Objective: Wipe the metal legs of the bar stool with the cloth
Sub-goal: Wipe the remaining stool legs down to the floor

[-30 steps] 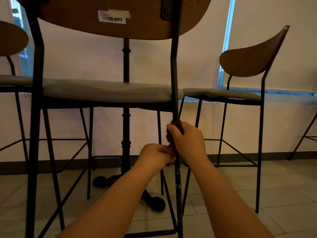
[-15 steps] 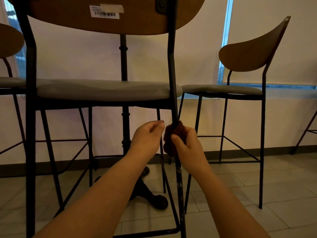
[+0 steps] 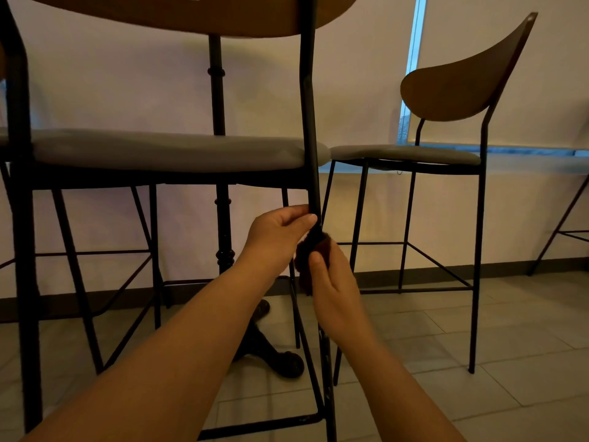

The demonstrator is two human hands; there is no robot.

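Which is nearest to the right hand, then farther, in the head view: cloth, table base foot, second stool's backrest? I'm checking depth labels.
From the right hand:
1. Cloth, gripped in it.
2. Table base foot, low on the left.
3. Second stool's backrest, upper right.

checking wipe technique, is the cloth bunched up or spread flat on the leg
Bunched. The cloth is a dark wad against the leg, gripped by the right hand.

A second bar stool with curved wooden backrest and grey padded seat (image 3: pixel 446 90) stands right, on pale floor tiles (image 3: pixel 510 362). A black ornate cast-iron table pedestal (image 3: pixel 223 218) rises behind, before cream roller blinds (image 3: pixel 366 74).
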